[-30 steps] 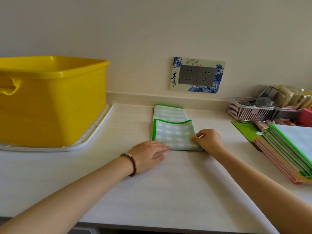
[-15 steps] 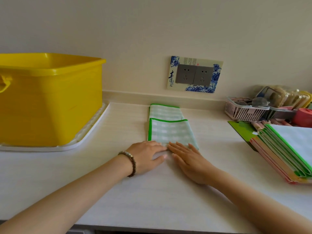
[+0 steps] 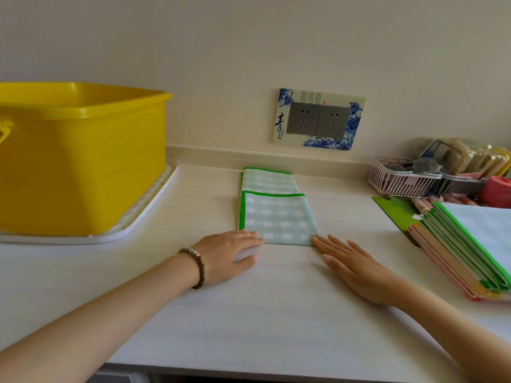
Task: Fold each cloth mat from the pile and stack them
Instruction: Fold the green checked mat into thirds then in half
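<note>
Big white counter (image 3: 276,322), with a yellow tub (image 3: 83,161) off to the left and the stack of folded mats (image 3: 467,244) at the right edge. The one being worked on is the green checked mat (image 3: 278,217), dead centre on the counter. It's a long strip running straight away from the person toward the wall, with the near end already doubled over the far part.

What matters for the next fold, I reckon, is that the long axis points away from both hands, so the fold goes forward, near edge toward far edge. The hands sit one at each near corner. The left hand (image 3: 229,258) has loosely extended fingers resting on the near-left corner and isn't gripping anything. The right hand (image 3: 356,269) is flat on the counter, fingers straight and a bit spread, tips just touching the near-right corner. It's also the hand closer to the stack, so probably the one that carries the mat over.
</note>
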A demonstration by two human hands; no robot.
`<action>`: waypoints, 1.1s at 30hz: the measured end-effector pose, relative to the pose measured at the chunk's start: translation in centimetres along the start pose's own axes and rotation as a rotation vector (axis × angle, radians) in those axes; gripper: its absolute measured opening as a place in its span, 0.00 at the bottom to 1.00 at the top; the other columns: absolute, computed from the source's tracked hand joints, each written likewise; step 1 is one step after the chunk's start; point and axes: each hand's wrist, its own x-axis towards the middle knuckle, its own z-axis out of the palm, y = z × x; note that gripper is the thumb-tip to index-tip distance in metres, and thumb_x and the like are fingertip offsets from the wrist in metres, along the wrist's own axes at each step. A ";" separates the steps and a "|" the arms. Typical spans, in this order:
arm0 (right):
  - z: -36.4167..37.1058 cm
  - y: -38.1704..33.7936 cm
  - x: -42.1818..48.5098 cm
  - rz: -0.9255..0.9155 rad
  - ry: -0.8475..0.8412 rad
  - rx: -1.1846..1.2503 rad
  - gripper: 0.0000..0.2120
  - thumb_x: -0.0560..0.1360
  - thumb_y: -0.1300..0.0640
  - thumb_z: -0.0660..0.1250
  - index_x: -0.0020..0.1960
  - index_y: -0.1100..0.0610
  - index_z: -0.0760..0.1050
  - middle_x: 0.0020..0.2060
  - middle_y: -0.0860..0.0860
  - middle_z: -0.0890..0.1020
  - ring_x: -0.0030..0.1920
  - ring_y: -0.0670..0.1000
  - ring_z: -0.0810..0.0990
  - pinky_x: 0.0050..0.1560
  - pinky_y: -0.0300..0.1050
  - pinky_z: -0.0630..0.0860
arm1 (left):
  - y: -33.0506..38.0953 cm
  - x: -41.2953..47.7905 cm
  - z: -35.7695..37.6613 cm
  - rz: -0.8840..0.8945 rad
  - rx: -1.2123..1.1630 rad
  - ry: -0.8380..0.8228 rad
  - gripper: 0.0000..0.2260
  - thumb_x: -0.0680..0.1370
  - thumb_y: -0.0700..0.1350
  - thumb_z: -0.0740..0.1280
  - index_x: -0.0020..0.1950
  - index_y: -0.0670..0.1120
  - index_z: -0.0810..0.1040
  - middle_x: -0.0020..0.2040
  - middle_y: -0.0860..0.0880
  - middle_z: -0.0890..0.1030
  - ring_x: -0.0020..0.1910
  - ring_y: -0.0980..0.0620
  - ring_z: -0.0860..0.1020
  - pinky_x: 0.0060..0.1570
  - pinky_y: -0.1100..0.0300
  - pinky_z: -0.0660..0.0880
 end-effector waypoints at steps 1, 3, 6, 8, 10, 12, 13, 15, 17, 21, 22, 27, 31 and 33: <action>-0.1 0.1 0.2 0.003 0.007 0.033 0.23 0.80 0.43 0.42 0.74 0.39 0.45 0.72 0.33 0.48 0.74 0.36 0.42 0.73 0.39 0.37 | 0.0 0.0 0.0 -0.003 -0.003 0.003 0.21 0.80 0.57 0.55 0.74 0.61 0.59 0.75 0.63 0.56 0.74 0.63 0.53 0.71 0.65 0.53; -0.5 0.3 0.8 0.006 0.090 0.043 0.21 0.81 0.47 0.48 0.74 0.42 0.55 0.73 0.36 0.57 0.75 0.39 0.48 0.74 0.41 0.42 | 0.0 0.1 0.0 -0.014 -0.009 0.015 0.22 0.80 0.57 0.56 0.74 0.61 0.59 0.75 0.61 0.57 0.74 0.62 0.55 0.70 0.65 0.53; -1.2 0.3 1.8 -0.050 0.262 -0.037 0.20 0.80 0.50 0.58 0.72 0.48 0.64 0.71 0.44 0.67 0.74 0.45 0.59 0.72 0.39 0.50 | 0.2 0.5 -0.2 -0.024 0.014 0.033 0.23 0.80 0.56 0.57 0.74 0.57 0.61 0.74 0.59 0.61 0.73 0.59 0.59 0.69 0.66 0.55; -1.4 -0.2 2.5 -0.091 0.273 -0.092 0.21 0.79 0.50 0.60 0.71 0.48 0.66 0.70 0.46 0.69 0.72 0.48 0.64 0.70 0.37 0.56 | 0.3 0.7 -0.4 -0.023 0.024 0.047 0.23 0.79 0.56 0.59 0.73 0.56 0.63 0.73 0.58 0.64 0.71 0.59 0.62 0.67 0.67 0.57; -1.6 -0.7 3.0 -0.051 0.259 -0.174 0.20 0.80 0.49 0.58 0.71 0.47 0.65 0.69 0.46 0.71 0.69 0.49 0.68 0.67 0.38 0.61 | 0.1 1.0 -0.5 -0.021 0.015 0.066 0.23 0.78 0.57 0.61 0.72 0.55 0.65 0.71 0.58 0.66 0.69 0.59 0.64 0.67 0.66 0.60; -2.0 -1.2 3.3 -0.012 0.240 -0.244 0.20 0.80 0.49 0.56 0.73 0.45 0.63 0.68 0.47 0.72 0.66 0.51 0.71 0.63 0.42 0.66 | -0.1 1.1 -0.3 -0.025 -0.006 0.072 0.24 0.77 0.58 0.62 0.72 0.54 0.66 0.71 0.57 0.66 0.69 0.59 0.64 0.67 0.66 0.59; -2.2 -1.4 3.3 -0.009 0.231 -0.270 0.21 0.81 0.50 0.55 0.73 0.45 0.61 0.67 0.48 0.73 0.65 0.52 0.73 0.61 0.43 0.68 | -0.2 1.2 -0.2 -0.026 -0.019 0.072 0.24 0.77 0.58 0.62 0.72 0.54 0.66 0.71 0.57 0.66 0.70 0.59 0.63 0.67 0.67 0.58; -2.3 -1.5 3.6 -0.008 0.228 -0.288 0.22 0.81 0.53 0.55 0.74 0.45 0.60 0.64 0.51 0.76 0.61 0.56 0.75 0.57 0.46 0.69 | -0.3 1.4 -0.1 -0.028 -0.035 0.081 0.24 0.77 0.58 0.62 0.71 0.53 0.67 0.71 0.56 0.67 0.70 0.58 0.62 0.67 0.67 0.56; -2.1 -1.1 3.8 -0.006 0.270 -0.264 0.19 0.81 0.53 0.54 0.72 0.45 0.64 0.60 0.53 0.79 0.57 0.58 0.77 0.53 0.46 0.70 | -0.4 1.5 0.0 -0.020 -0.036 0.088 0.24 0.77 0.58 0.62 0.71 0.53 0.67 0.70 0.56 0.67 0.69 0.58 0.62 0.67 0.67 0.56; -1.7 -0.3 2.4 -0.097 0.358 -0.235 0.17 0.81 0.50 0.54 0.69 0.43 0.69 0.53 0.54 0.83 0.51 0.60 0.79 0.47 0.47 0.70 | -0.9 0.8 -0.4 0.049 0.018 0.136 0.23 0.78 0.56 0.63 0.72 0.54 0.66 0.71 0.56 0.67 0.70 0.58 0.62 0.66 0.70 0.54; -1.6 -0.4 1.5 -0.136 0.375 -0.240 0.17 0.81 0.50 0.54 0.69 0.43 0.69 0.51 0.54 0.83 0.50 0.61 0.79 0.45 0.47 0.70 | -1.0 0.5 -0.5 0.081 0.042 0.157 0.23 0.78 0.55 0.63 0.72 0.54 0.66 0.71 0.56 0.67 0.70 0.58 0.62 0.65 0.71 0.53; -2.0 -2.4 -3.9 -0.362 0.452 -0.223 0.16 0.79 0.49 0.56 0.65 0.47 0.75 0.44 0.47 0.85 0.39 0.51 0.83 0.33 0.40 0.75 | -1.6 -0.4 -0.4 0.206 0.166 0.122 0.28 0.75 0.32 0.58 0.73 0.50 0.63 0.73 0.53 0.64 0.73 0.55 0.63 0.68 0.69 0.53; -1.9 -2.6 -6.2 -0.519 0.534 -0.241 0.15 0.76 0.52 0.64 0.62 0.50 0.77 0.50 0.41 0.84 0.48 0.43 0.83 0.45 0.40 0.79 | -1.3 -1.4 -0.4 0.381 0.307 0.234 0.31 0.65 0.32 0.49 0.62 0.47 0.78 0.60 0.51 0.80 0.56 0.52 0.80 0.53 0.59 0.78; -1.8 -2.1 -6.3 -0.487 0.492 -0.260 0.21 0.74 0.47 0.66 0.66 0.47 0.73 0.58 0.40 0.80 0.57 0.43 0.79 0.54 0.40 0.78 | -0.8 -2.1 -0.2 0.440 0.329 0.214 0.30 0.65 0.35 0.49 0.60 0.48 0.80 0.56 0.53 0.82 0.52 0.54 0.82 0.45 0.60 0.80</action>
